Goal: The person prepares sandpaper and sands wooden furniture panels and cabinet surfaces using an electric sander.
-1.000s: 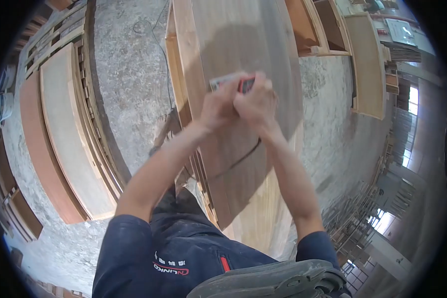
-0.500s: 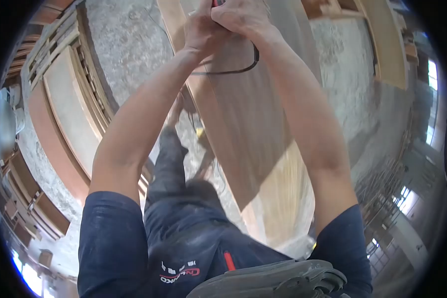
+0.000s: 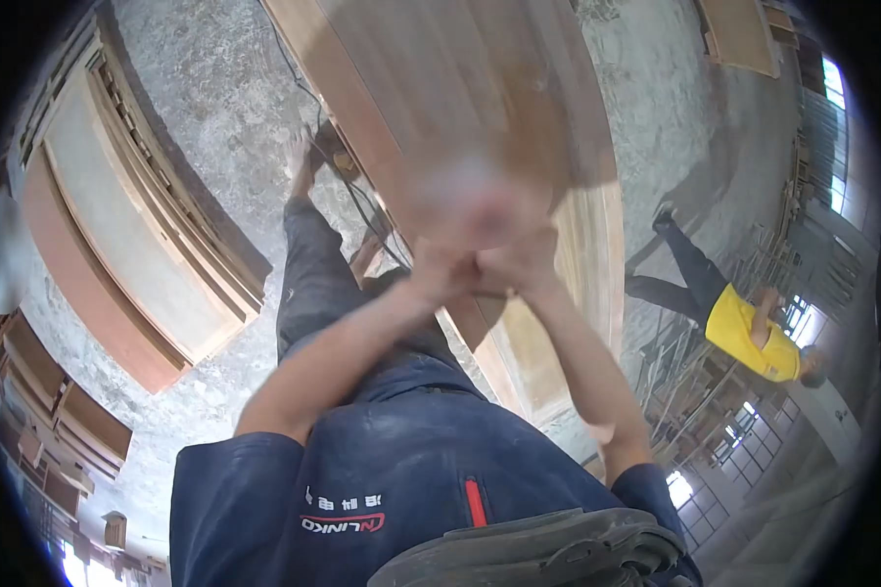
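A long wooden panel (image 3: 440,78) lies in front of me, its surface part shadowed and part sunlit. Low over it, close to my body, both hands are together on a power tool (image 3: 489,210) with a red part, smeared by motion so its exact kind does not show. My left hand (image 3: 445,271) is closed on the tool's near left side. My right hand (image 3: 521,259) is wrapped round its right side, touching or almost touching the left. A dark cord (image 3: 362,201) runs along the panel's left edge. How each finger lies is blurred.
Stacked wooden panels (image 3: 117,215) lie on the dusty floor (image 3: 206,88) to the left, with more boards (image 3: 64,391) beyond. A person in a yellow shirt (image 3: 749,333) is at the right. Another board (image 3: 744,39) shows at the upper right.
Both hands have come back along the panel toward my body with the tool, arms now bent. The person in yellow has come into view at the right.
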A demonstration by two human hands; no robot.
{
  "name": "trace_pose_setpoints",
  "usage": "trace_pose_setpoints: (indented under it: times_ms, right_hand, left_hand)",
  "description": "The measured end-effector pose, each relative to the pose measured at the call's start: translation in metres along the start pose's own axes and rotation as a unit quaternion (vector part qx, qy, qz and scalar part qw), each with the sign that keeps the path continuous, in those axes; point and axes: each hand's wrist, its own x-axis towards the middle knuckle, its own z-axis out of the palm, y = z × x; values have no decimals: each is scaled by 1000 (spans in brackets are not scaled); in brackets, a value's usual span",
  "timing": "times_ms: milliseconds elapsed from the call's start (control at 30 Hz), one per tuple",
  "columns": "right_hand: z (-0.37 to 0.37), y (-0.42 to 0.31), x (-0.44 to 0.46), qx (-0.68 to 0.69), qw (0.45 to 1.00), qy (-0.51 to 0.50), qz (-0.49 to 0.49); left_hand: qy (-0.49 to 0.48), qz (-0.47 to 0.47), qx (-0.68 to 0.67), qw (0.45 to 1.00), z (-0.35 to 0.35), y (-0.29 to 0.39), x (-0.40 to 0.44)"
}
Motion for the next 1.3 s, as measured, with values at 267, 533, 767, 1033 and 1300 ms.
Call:
trace_pose_setpoints:
  times_ms: [267, 533, 767, 1033, 1300]
  right_hand:
    - [12, 8, -30, -23, 995, 21, 98]
    - [0, -61, 231, -46, 997, 26, 55]
    - [-1, -69, 372, 1, 994, 110, 21]
    - [-13, 38, 157, -53, 995, 47, 72]
    - [-11, 137, -122, -11, 989, 45, 137]
  left_hand:
    - [-44, 57, -25, 997, -5, 5, 4]
    - [48, 54, 24, 997, -99, -62, 209]
    - [102, 50, 43, 993, -120, -95, 343]
    - [82, 42, -10, 996, 28, -44, 169]
    - [-106, -5, -72, 992, 141, 36, -42]
